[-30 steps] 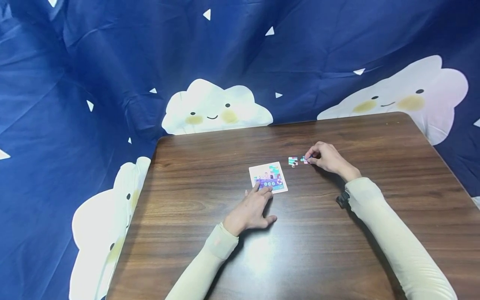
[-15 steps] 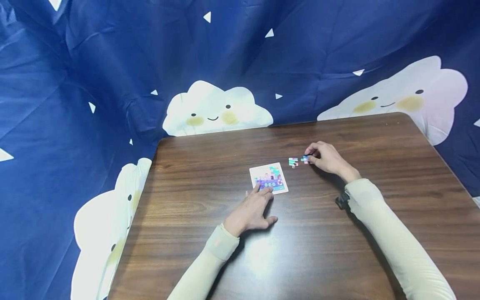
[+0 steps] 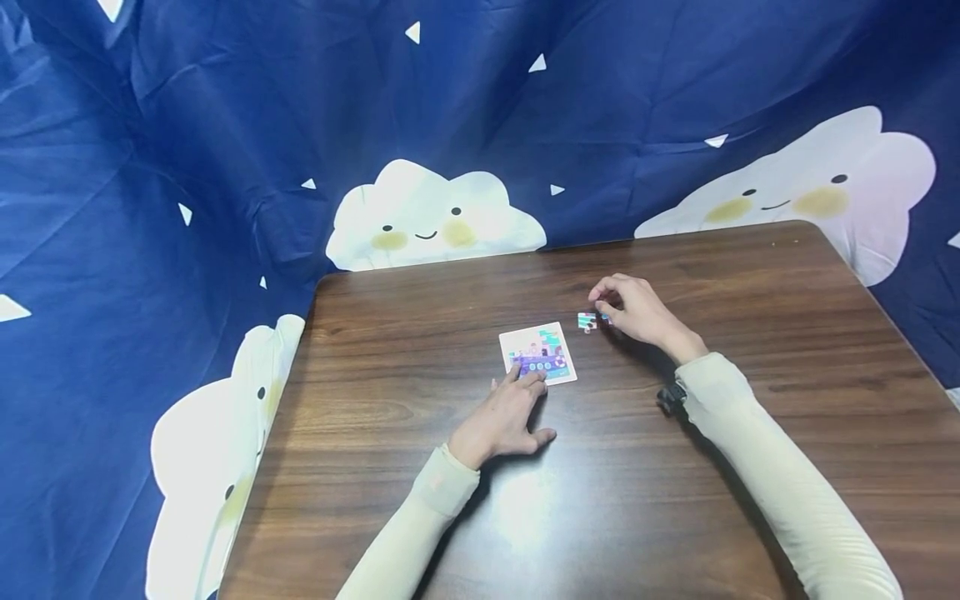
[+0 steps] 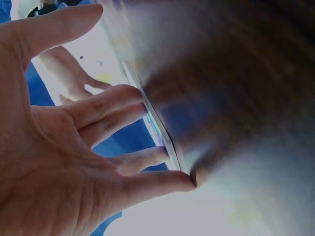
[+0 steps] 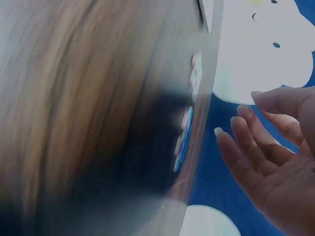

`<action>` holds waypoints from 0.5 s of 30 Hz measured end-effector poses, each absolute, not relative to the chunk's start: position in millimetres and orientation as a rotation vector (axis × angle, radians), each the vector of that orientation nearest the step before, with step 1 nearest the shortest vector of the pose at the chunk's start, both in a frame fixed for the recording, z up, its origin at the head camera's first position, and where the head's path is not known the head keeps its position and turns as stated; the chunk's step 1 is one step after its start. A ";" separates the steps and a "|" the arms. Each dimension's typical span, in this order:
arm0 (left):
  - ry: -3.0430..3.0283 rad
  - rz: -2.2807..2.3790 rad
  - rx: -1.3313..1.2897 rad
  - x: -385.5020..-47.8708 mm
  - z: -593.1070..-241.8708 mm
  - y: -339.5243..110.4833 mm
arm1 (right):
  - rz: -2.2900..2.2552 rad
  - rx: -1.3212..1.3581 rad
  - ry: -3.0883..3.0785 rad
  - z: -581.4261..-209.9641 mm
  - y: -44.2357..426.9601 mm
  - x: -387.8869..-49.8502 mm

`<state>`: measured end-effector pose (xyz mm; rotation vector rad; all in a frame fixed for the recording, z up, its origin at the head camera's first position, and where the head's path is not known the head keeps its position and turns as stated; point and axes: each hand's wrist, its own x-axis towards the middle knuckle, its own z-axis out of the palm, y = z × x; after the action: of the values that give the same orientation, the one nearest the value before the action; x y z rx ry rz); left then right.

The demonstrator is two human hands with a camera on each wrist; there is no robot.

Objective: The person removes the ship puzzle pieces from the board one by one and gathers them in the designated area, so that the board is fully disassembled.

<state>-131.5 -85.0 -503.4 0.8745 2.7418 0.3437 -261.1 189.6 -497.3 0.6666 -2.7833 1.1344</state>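
Note:
My left hand (image 3: 498,421) rests its fingertips on the near part of a square puzzle board (image 3: 517,341), which has a white border and a purple and pink picture. Those fingers (image 4: 115,103) lie spread along the board's edge in the left wrist view. Just over the table to the right, my right hand (image 3: 637,312) holds nothing, its fingers loosely bent. Beneath and beside its fingertips lie two puzzle pieces: one striped teal and white (image 3: 587,322), the other blue and pink (image 5: 183,140), partly hidden by the hand in the head view.
Brown wood-grain table (image 3: 375,500) carries the board and pieces. Behind it hangs a blue curtain (image 3: 480,100) with white clouds. A small black device (image 3: 670,398) sits at the right wrist.
My right hand has let go of the blue and pink piece, lifted, and shifted left towards the striped piece. My left hand has stayed on the board.

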 end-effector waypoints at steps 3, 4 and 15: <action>2.741 0.337 0.875 -132.1 -503.5 -85.1 | 1.144 0.694 -2.787 -496.1 178.4 -261.0; 2.740 0.335 0.876 -132.0 -503.7 -84.8 | 1.147 0.703 -2.790 -495.9 175.1 -260.3; 2.743 0.350 0.872 -132.4 -505.1 -84.5 | 1.139 0.800 -2.852 -503.3 140.7 -253.4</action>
<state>-132.4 -84.5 -505.1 0.8723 2.7426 0.3503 -253.4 140.7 -503.3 0.8000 -2.8523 1.1387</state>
